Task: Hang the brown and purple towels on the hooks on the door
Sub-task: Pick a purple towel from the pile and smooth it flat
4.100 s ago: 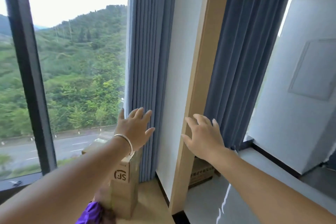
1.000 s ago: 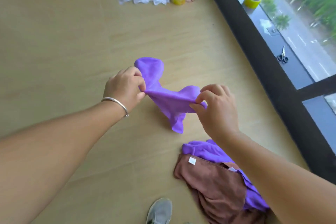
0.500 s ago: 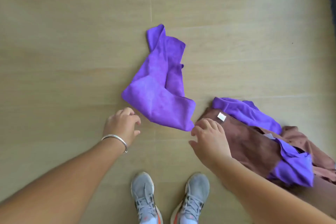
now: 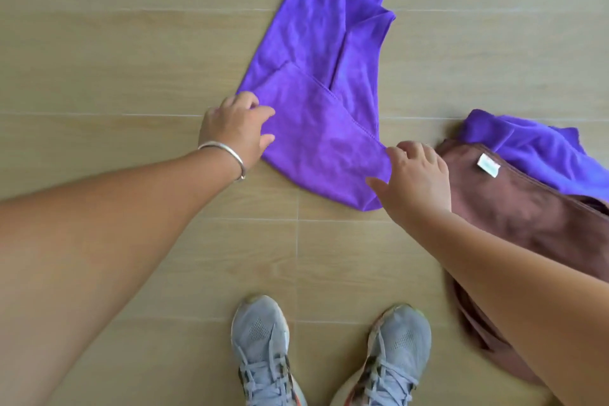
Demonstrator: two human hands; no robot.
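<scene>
Underfoot, a pale wood-look floor (image 4: 99,59) fills nearly the whole view, and broad bare stretches of it are seen to the left and above the arms, with more open planks between the hands and the shoes. A purple towel (image 4: 323,75) is spread flat on it, running from the top edge of the frame down to a folded corner between the two hands; its hem is visible along the fold and its cloth looks smooth and evenly coloured. To the right, a brown towel (image 4: 527,217) is heaped against the right edge, partly hidden by the right forearm, with a second purple towel (image 4: 534,151) bunched on its upper side and a small white label (image 4: 488,165) sewn near its hem. Two grey shoes (image 4: 263,353) are planted at the bottom edge. The left hand (image 4: 235,128), a silver bangle (image 4: 227,155) on its wrist, is laid on the spread towel's left edge, fingers loosely curled, nothing gripped. The right hand (image 4: 417,178) is spread open over the lower right corner, fingertips touching the cloth.
</scene>
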